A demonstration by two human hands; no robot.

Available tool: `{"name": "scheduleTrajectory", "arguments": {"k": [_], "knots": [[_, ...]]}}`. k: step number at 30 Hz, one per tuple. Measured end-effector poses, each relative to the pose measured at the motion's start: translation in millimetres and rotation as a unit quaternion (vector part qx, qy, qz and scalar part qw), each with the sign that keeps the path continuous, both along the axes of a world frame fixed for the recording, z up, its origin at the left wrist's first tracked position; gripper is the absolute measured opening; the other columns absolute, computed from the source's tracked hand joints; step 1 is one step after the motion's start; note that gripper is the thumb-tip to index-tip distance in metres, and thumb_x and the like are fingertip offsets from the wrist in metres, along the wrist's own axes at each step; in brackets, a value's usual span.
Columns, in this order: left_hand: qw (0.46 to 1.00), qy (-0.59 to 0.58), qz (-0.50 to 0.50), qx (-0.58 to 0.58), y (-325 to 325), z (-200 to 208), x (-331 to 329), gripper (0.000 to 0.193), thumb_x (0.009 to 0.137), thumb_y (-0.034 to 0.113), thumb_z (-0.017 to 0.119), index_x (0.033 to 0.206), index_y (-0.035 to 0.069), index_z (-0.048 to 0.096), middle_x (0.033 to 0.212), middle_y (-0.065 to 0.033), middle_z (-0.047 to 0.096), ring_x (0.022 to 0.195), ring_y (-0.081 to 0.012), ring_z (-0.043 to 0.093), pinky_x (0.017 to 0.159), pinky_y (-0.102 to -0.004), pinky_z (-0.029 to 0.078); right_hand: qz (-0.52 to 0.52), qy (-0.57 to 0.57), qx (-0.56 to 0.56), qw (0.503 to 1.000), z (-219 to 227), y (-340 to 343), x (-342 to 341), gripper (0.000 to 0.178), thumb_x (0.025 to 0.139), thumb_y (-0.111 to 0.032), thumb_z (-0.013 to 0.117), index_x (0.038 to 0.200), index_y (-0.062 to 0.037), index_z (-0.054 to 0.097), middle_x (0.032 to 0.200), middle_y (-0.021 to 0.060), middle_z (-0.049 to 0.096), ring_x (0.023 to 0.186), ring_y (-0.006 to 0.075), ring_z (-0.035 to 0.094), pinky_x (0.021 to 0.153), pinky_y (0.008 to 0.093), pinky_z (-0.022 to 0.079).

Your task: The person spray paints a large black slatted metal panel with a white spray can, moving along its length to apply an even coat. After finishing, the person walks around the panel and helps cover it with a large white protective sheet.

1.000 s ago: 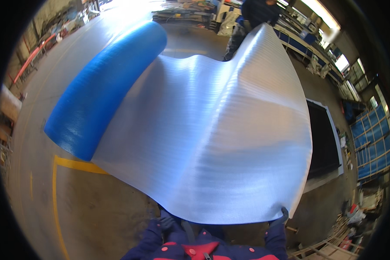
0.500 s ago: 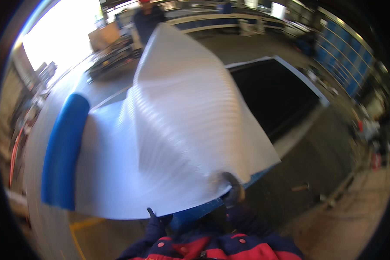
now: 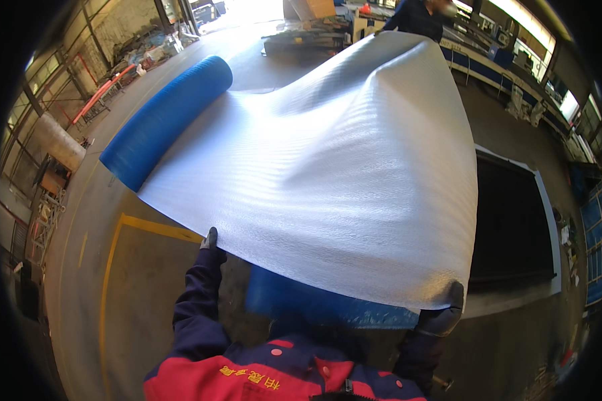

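Observation:
A wide silvery-white foam sheet point(image 3: 328, 187) stretches in front of me, rippled and lifted into folds toward its far side. Its left end runs into a thick blue roll point(image 3: 170, 123). My left hand point(image 3: 211, 240), in a dark glove, grips the near edge not far from the roll, thumb on top. At the sheet's near right corner, my gloved right hand point(image 3: 445, 314) is closed on the edge. The fingers of both hands are partly hidden beneath the sheet. Below the near edge, a blue surface point(image 3: 314, 297) shows.
Another person point(image 3: 418, 19) stands at the sheet's far edge. To the right lies a black panel point(image 3: 515, 220) with a pale border. Yellow floor lines point(image 3: 110, 267) run at left. A long blue-and-white machine point(image 3: 491, 67) and a stack of material point(image 3: 308, 40) stand farther back.
My view has turned left. My hands are farther apart, the left nearer the roll and the right at the sheet's corner. The tall peak in the sheet has spread into lower, wider folds.

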State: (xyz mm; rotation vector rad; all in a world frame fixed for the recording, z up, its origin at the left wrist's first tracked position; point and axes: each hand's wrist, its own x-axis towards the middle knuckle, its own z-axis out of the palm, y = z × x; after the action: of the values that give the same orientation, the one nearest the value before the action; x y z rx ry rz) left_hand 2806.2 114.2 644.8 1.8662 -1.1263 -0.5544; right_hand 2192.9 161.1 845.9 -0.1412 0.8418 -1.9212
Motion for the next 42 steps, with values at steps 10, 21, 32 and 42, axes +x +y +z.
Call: {"name": "scheduleTrajectory", "arguments": {"k": [10, 21, 32, 42], "knots": [[0.868, -0.401, -0.123, -0.266, 7, 81, -284, 0.079, 0.086, 0.009, 0.074, 0.156, 0.000, 0.038, 0.123, -0.0299, 0.066, 0.095, -0.0494, 0.065, 0.086, -0.0554, 0.055, -0.046, 0.106, -0.035, 0.993, 12, -41, -370, 0.049, 0.107, -0.029, 0.059, 0.143, 0.0045, 0.056, 0.141, 0.0202, 0.060, 0.127, 0.0334, 0.061, 0.106, 0.0493, 0.054], [0.887, 0.357, -0.157, -0.247, -67, 358, -701, 0.068, 0.109, 0.060, 0.045, 0.131, -0.003, 0.059, 0.102, -0.0143, 0.065, 0.092, -0.0221, 0.062, 0.081, -0.0357, 0.051, -0.104, 0.133, -0.249, 0.954, 147, -86, -694, 0.095, 0.089, -0.079, 0.062, 0.139, 0.0022, 0.061, 0.144, 0.0237, 0.061, 0.137, 0.0424, 0.052, 0.120, 0.0627, 0.035], [0.876, 0.311, -0.289, -0.226, -59, 318, -778, 0.067, 0.107, 0.062, 0.046, 0.125, -0.001, 0.060, 0.083, -0.0106, 0.066, 0.066, -0.0180, 0.062, 0.062, -0.0308, 0.050, -0.012, 0.357, -0.277, 0.892, 170, -90, -890, 0.053, 0.111, -0.027, 0.047, 0.151, 0.0072, 0.048, 0.152, 0.0265, 0.054, 0.141, 0.0385, 0.051, 0.122, 0.0552, 0.039], [0.841, 0.360, -0.376, -0.146, -55, 249, -889, 0.037, 0.113, 0.039, 0.047, 0.119, 0.004, 0.057, 0.100, -0.0096, 0.065, 0.085, -0.0148, 0.064, 0.071, -0.0285, 0.053, 0.443, 0.377, -0.273, 0.767, 25, -52, -647, 0.098, 0.101, -0.065, 0.056, 0.166, 0.0007, 0.023, 0.168, 0.0209, 0.035, 0.153, 0.0368, 0.039, 0.126, 0.0512, 0.030]]}}
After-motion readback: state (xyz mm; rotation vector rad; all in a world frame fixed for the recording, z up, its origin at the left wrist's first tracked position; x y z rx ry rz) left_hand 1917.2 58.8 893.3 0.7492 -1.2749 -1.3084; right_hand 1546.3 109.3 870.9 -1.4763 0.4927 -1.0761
